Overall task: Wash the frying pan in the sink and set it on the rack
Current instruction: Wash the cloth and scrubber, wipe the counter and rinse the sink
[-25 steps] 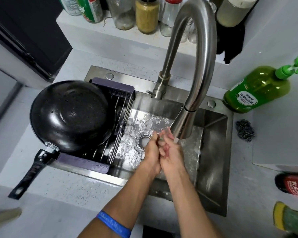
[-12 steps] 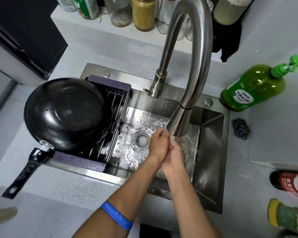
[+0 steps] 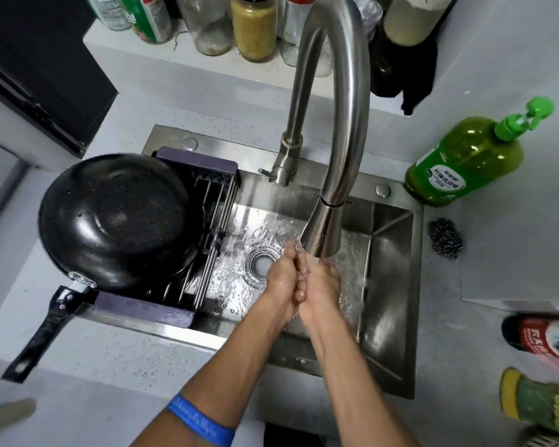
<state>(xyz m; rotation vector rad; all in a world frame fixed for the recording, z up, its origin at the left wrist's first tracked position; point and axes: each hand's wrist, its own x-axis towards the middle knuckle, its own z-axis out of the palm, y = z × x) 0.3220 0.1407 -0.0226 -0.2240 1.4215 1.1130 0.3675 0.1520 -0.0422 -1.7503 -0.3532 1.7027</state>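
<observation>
Both hands are pressed together under the running water: left hand point(image 3: 281, 279) and right hand point(image 3: 320, 282) palm against palm, fingers loosely curled into each other, holding nothing but each other. Looks like a rinse-off, not pan work.

Right above the knuckles is the faucet point(image 3: 323, 233) head, with water streaming down over them. Just to the left of the hands sits the drain point(image 3: 260, 264), and all around them is the wet floor of the sink point(image 3: 388, 253).

Further left of the left hand, well apart from it, the frying pan point(image 3: 117, 221) already sits upside down on the rack point(image 3: 142, 312) that spans the sink's left end, its handle point(image 3: 42, 337) sticking out over the counter toward the person. So I'd say the task itself is basically done.

Off to the right of the right hand, past the sink edge, are a steel scrubber point(image 3: 446, 238) and a green soap bottle point(image 3: 465, 162).

What could go wrong: that handle overhangs the counter edge, so a forearm or hip catching it could tip the pan off the rack. Wet, slick hands wouldn't help if it needs a quick grab. Splash off the hands could also wet the counter.
</observation>
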